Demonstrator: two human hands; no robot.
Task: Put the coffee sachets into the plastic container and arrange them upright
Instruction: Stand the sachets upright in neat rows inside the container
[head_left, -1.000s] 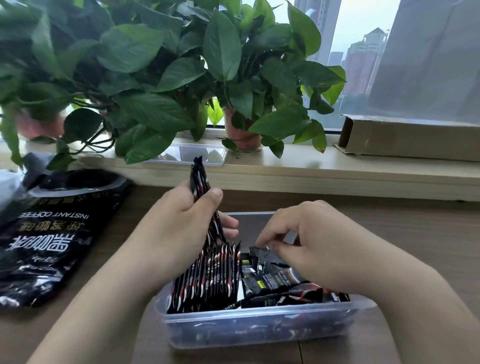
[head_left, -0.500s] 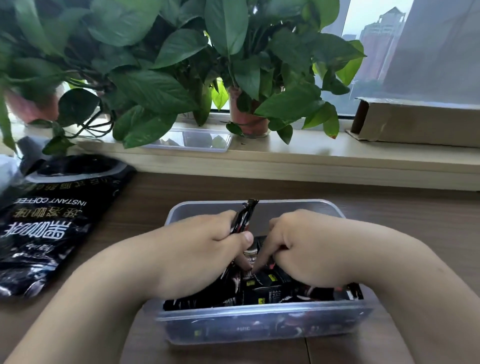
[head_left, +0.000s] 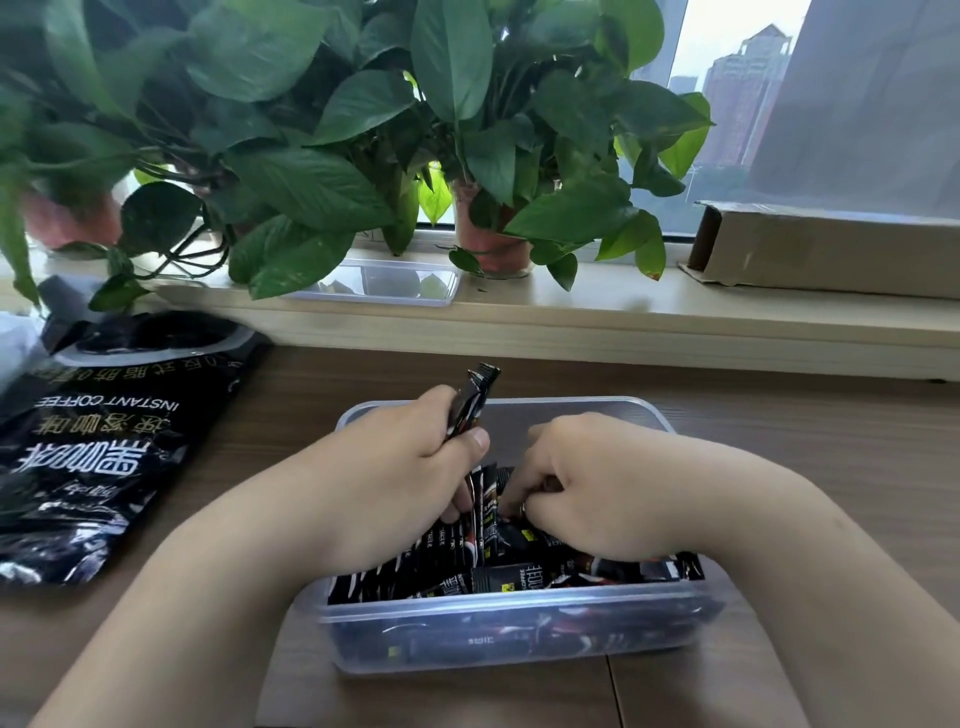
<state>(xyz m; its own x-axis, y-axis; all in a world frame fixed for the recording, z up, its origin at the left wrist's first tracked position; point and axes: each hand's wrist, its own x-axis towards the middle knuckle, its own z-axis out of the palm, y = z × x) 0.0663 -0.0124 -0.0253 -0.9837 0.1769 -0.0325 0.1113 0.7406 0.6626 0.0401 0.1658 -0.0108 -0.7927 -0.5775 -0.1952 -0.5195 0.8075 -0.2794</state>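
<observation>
Head view: plastic container (head_left: 519, 613) at surface's near edge, mid-width, full of black coffee sachets (head_left: 506, 579). Left hand (head_left: 395, 483) fingers grip upright sachet bundle (head_left: 470, 402) over container's left half. Right hand (head_left: 597, 483) fingers curled, pinching coffee sachets inside.

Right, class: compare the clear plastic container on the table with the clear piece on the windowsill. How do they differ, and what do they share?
The container stands on the table; the windowsill piece lies under plant leaves. The container is deep-walled; the windowsill piece is shallow. The container holds coffee sachets; the windowsill piece shows none. Both are clear, rectangular plastic.
</observation>
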